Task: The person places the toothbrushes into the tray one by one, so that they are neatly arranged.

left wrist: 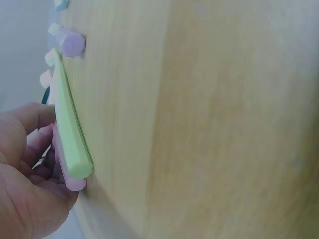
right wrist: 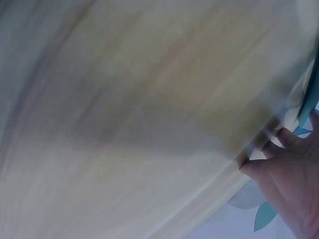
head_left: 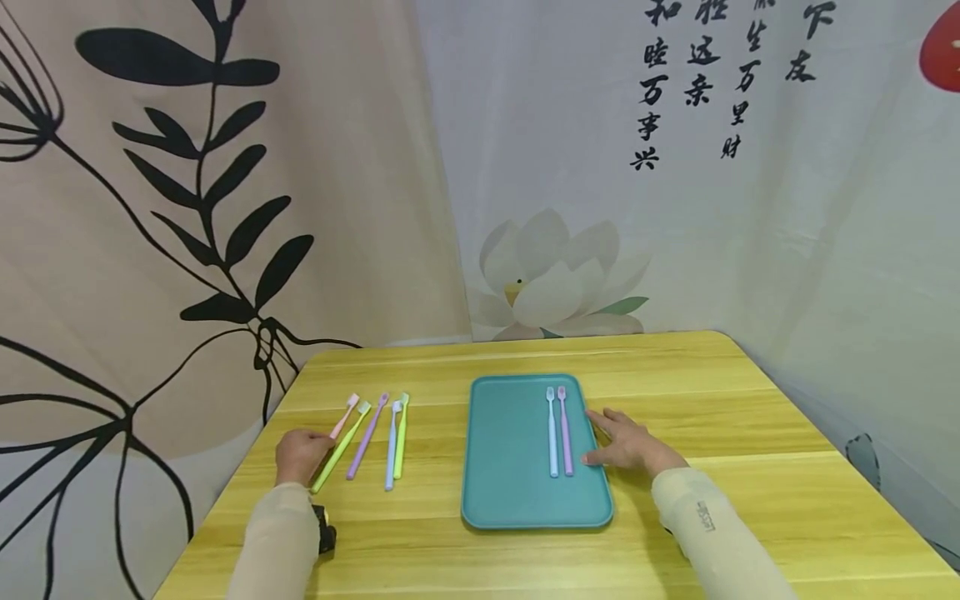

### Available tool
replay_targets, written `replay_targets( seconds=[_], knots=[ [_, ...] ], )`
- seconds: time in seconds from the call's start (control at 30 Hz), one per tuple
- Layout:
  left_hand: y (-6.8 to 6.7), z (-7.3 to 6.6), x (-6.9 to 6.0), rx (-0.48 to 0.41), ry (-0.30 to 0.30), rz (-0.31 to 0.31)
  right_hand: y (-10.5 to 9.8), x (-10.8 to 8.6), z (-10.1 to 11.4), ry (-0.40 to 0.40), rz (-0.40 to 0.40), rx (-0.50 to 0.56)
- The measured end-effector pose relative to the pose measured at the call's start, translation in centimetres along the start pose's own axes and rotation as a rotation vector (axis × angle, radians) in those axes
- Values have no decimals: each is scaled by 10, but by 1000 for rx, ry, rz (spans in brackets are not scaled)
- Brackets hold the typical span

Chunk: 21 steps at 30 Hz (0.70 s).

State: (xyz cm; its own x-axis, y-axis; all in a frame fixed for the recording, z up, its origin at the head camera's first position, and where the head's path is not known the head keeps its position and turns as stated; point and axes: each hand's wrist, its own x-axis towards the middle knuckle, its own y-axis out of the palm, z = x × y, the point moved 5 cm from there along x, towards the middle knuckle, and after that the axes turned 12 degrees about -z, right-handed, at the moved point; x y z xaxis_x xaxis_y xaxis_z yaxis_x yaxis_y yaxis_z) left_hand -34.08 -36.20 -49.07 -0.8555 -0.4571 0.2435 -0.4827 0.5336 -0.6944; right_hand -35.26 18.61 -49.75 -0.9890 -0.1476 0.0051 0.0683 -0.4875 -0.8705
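Observation:
At the left of the table my left hand point(head_left: 302, 456) has its fingers curled about a pink toothbrush point(head_left: 345, 415), whose lower part the hand covers. In the left wrist view a green toothbrush point(left wrist: 72, 134) lies close alongside the pink one, overlapping it from that angle. To their right are a purple toothbrush point(head_left: 367, 436), a blue toothbrush point(head_left: 392, 446) and another green toothbrush point(head_left: 402, 435). My right hand point(head_left: 628, 442) spreads its fingers at the right rim of a teal tray point(head_left: 502, 450). Inside the tray lie a blue toothbrush point(head_left: 552, 433) and a purple toothbrush point(head_left: 566, 433), side by side, heads away from me.
All of this is on a wood-grain table point(head_left: 420, 550) with rounded far corners. Behind it hangs a printed curtain point(head_left: 375, 167) with plants, a lotus and writing. A black device point(head_left: 325, 531) sits at my left wrist.

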Motion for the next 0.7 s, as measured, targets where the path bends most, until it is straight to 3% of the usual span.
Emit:
replay_targets(
  seconds=[0.23,0.47,0.7],
  knots=[
    [-5,-3,-1,-26,-85,-5,0,1,1,-3,2,0],
    [-5,-12,2,-62,-124,-19,0,0,0,-5,0,-5],
    [3,-21,8,-169,-182,-29,0,0,0,-9,0,-3]
  ],
)
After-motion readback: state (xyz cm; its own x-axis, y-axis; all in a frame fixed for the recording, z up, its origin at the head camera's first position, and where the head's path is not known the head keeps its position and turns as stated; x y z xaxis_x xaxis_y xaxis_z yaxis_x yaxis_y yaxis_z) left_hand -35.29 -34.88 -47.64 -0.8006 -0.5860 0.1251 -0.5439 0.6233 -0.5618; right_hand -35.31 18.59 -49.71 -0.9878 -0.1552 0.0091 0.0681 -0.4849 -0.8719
